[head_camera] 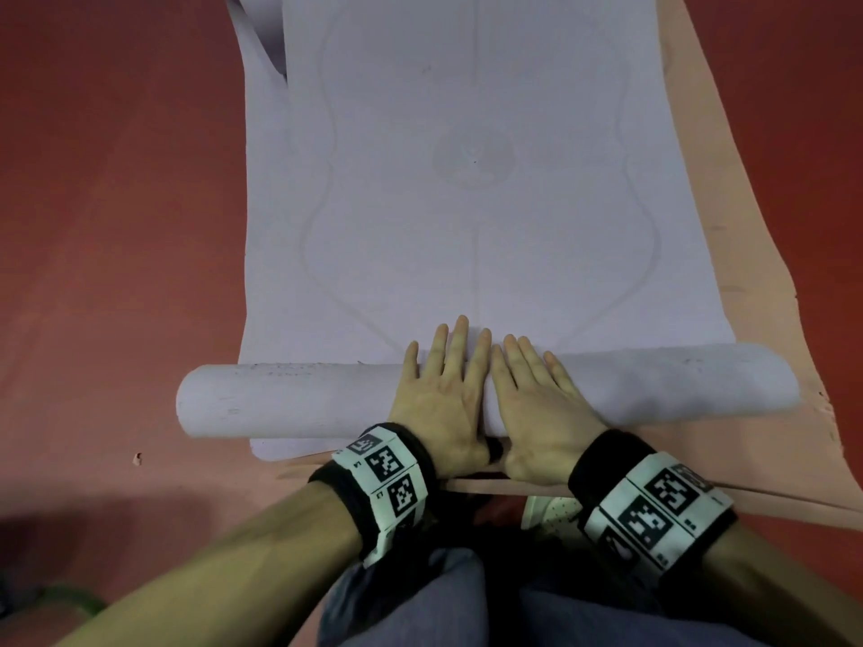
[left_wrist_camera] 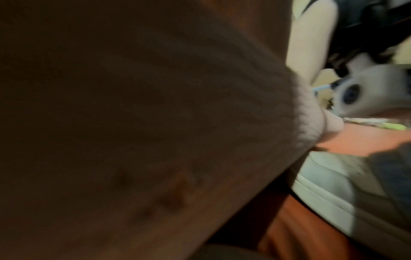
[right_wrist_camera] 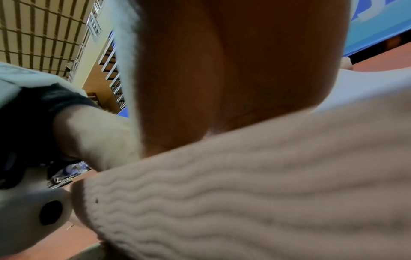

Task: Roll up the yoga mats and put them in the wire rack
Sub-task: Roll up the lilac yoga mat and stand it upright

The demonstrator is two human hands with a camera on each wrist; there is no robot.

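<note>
Furthest to your left is the bare red floor, and the open end of the rolled part of the lavender yoga mat juts out over it, past the flat sheet's left edge. That overhang suggests the roll has drifted sideways, so you probably want to correct for it as you go.

Your left hand lies flat on top of the roll near its middle, fingers straight and slightly spread, tips reaching over the front onto the flat sheet. It grips nothing; the palm is there to press down and push the roll away from you.

Your right hand sits just beside it, index fingers nearly touching, equally flat with fingers straight. Placing both palms at the centre keeps pressure on the coil so it stays tight, though the two ends get less guidance. The right wrist view shows the mat's ribbed underside directly beneath the palm.

To the right, the roll's far end rests on a peach-coloured mat, which lies under the lavender one and shows along its right side and near edge.

Most of the lavender mat is unrolled ahead of you, so this looks like an early stage. The wire rack is not visible in the head view.
</note>
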